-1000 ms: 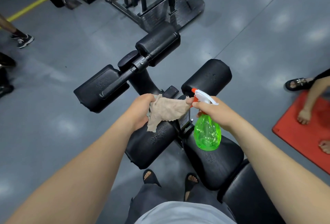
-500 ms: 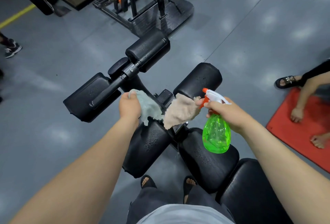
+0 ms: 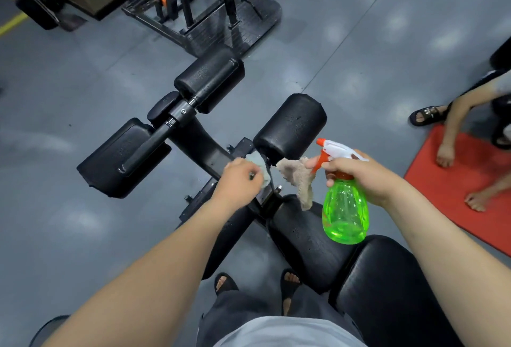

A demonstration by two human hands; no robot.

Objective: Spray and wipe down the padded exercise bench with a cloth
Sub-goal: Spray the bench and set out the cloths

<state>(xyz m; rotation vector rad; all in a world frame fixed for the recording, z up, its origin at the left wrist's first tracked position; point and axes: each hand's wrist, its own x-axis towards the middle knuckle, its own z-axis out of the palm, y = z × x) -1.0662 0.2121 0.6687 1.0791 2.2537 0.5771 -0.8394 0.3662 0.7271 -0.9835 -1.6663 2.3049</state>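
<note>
Head cam, looking straight down: the black padded exercise bench [image 3: 307, 239] runs from 5 o'clock up toward the middle, and its vinyl seat pads are shiny and speckled with droplets. A fat black roller pad [image 3: 290, 125] sits just past centre at 1 o'clock, also beaded with wet spots. Two more black roller pads on a crossbar [image 3: 210, 78] are further out around 11 o'clock.

The left hand [image 3: 239, 181] is dead centre over the bench's metal frame. Its fingers are curled in, pinching a pale grey-green bit of cloth [image 3: 258, 160] that pokes out on its 1 o'clock side, right beside the near roller.

The right hand [image 3: 359, 175] is at 3 o'clock from it, fingers wrapped round the neck of a translucent green plastic spray bottle [image 3: 345, 214] with a white and orange trigger head. The bottle hangs upright over the seat pad. The forefinger reaches out by the orange trigger, and a beige fuzzy rag [image 3: 297, 178] dangles from around that fingertip toward the pad.

A thin black upright of the frame stands between the two bits of fabric, and I honestly can't tell if it's one cloth looped behind it or two.

Around it is grey gym floor [image 3: 83, 222]. A red mat [image 3: 456, 181] at 3 o'clock has another person's hand [image 3: 445, 154] on it, and a black weight rack [image 3: 204, 1] stands at 12.
</note>
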